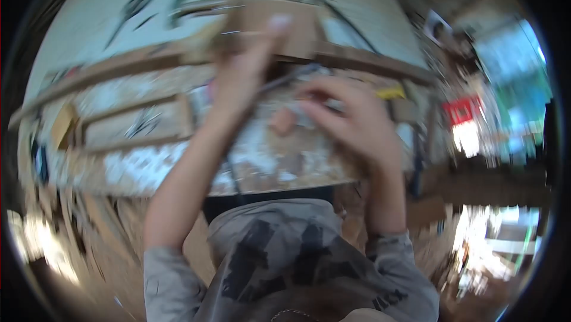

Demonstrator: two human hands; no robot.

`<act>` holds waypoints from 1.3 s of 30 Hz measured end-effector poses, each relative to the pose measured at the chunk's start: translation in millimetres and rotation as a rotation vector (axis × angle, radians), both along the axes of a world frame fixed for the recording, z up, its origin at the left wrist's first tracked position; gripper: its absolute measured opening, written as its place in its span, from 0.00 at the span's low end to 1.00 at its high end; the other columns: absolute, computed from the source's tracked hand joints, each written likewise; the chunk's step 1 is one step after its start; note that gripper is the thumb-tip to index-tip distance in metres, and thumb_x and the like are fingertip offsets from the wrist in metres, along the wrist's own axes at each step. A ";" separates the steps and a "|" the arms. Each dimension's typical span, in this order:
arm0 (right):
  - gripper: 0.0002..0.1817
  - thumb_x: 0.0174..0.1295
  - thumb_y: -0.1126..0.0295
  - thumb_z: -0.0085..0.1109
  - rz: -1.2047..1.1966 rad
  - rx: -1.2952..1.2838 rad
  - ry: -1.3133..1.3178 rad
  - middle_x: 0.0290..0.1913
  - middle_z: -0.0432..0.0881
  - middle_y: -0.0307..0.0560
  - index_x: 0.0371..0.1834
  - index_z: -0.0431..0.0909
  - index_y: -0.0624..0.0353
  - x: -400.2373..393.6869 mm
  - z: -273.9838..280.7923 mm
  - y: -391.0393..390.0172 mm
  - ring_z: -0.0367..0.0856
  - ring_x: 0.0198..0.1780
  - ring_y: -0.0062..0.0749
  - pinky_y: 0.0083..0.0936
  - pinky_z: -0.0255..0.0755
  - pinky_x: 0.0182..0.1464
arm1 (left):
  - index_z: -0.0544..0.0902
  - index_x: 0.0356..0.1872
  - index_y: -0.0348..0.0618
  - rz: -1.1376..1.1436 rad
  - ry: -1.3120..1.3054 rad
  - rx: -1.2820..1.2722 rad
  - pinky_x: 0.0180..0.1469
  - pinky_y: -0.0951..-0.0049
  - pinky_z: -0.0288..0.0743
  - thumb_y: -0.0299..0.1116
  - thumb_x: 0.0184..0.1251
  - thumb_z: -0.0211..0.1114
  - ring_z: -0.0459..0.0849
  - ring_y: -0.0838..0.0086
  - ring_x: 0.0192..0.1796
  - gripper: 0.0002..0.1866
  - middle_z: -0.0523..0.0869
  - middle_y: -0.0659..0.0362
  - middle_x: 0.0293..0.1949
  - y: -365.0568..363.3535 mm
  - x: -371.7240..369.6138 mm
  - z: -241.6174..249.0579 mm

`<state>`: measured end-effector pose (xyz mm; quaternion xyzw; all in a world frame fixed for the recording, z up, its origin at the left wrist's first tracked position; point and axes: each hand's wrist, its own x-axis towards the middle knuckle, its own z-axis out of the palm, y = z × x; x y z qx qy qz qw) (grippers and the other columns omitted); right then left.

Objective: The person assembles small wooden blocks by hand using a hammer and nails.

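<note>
The frame is blurred by motion. My left hand (253, 57) lies at the left part of a flat brown wooden block (297, 27), its thumb or a fingertip over the block's face; how its other fingers lie is smeared. Lower and to the right is my right hand (345, 108), its thumb and forefinger curved towards each other over the workbench (250, 170). Whether anything small is between them I cannot make out. Just left of those fingertips a small reddish-brown wooden piece (283, 121) rests on the bench.
A long wooden strip (131, 60) crosses the bench. At the left, a wooden frame tray (131, 141) holds thin metal pieces. Scissors (128, 15) lie beyond the strip. A yellow item (389, 92) is right of my right hand; a red object (461, 111) stands farther right.
</note>
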<state>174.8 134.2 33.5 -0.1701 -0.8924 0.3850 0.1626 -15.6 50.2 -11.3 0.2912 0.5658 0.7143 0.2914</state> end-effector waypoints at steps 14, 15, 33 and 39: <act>0.21 0.70 0.53 0.66 -0.844 0.555 -0.052 0.40 0.91 0.54 0.55 0.86 0.59 154.1 -32.1 54.5 0.90 0.45 0.52 0.45 0.81 0.52 | 0.84 0.58 0.33 0.156 0.117 0.075 0.71 0.70 0.74 0.50 0.71 0.79 0.86 0.76 0.60 0.30 0.89 0.55 0.55 11.3 2.1 -7.2; 0.23 0.70 0.52 0.66 -0.950 0.684 -0.132 0.42 0.91 0.55 0.56 0.85 0.60 180.4 -39.7 69.5 0.90 0.46 0.55 0.48 0.80 0.53 | 0.84 0.58 0.33 0.153 0.122 0.073 0.70 0.71 0.75 0.50 0.71 0.79 0.86 0.76 0.59 0.29 0.89 0.55 0.54 11.2 3.4 -6.3; 0.23 0.69 0.47 0.69 -1.075 0.718 -0.096 0.44 0.89 0.52 0.49 0.88 0.58 193.6 -12.1 120.4 0.88 0.48 0.51 0.44 0.78 0.50 | 0.81 0.65 0.32 0.105 0.052 0.120 0.71 0.69 0.72 0.51 0.71 0.79 0.84 0.70 0.61 0.34 0.87 0.52 0.59 11.0 -7.9 -8.9; 0.17 0.59 0.64 0.81 -0.722 0.928 0.303 0.46 0.85 0.44 0.48 0.88 0.56 106.1 19.9 103.9 0.86 0.50 0.45 0.39 0.78 0.51 | 0.78 0.67 0.32 0.130 -0.007 0.122 0.72 0.70 0.70 0.54 0.71 0.78 0.82 0.69 0.65 0.37 0.84 0.52 0.61 13.4 -6.2 -8.4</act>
